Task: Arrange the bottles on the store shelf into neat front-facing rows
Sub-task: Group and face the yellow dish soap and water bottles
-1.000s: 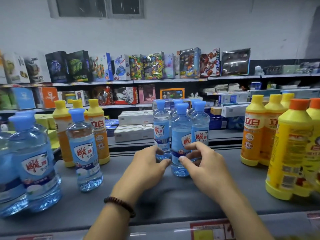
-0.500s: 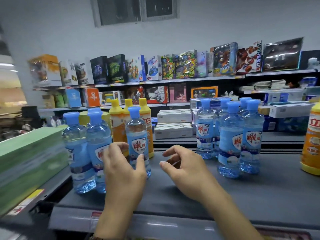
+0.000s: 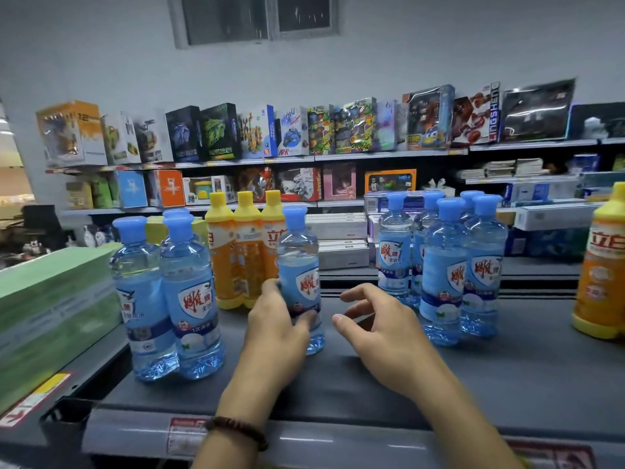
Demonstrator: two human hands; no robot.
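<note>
I have one blue-capped bottle (image 3: pixel 299 282) standing upright on the dark grey shelf (image 3: pixel 507 374), about the middle of its width, with the shield label turned partly to the right. My left hand (image 3: pixel 275 330) grips it low down, the thumb across the front below the label and the fingers wrapped round the far side. My right hand (image 3: pixel 382 333) sits just right of the bottle, clear of it, fingers loosely bent and spread, holding nothing. I cannot tell whether it touches the shelf.

Just behind and left of the held bottle stand three yellow-capped detergent bottles (image 3: pixel 243 252), packed side by side. Further left, near the shelf's front, is a tight group of blue bottles (image 3: pixel 189 299), labels roughly forward. To the right, well apart, is another cluster of blue bottles (image 3: pixel 443 275), and at the far right edge an orange detergent bottle (image 3: pixel 602 265).

Green boxes (image 3: pixel 50 299) fill the neighbouring section on the left. A beaded bracelet (image 3: pixel 236 431) circles my left wrist. Toy boxes (image 3: pixel 355 126) line the far shelves.
</note>
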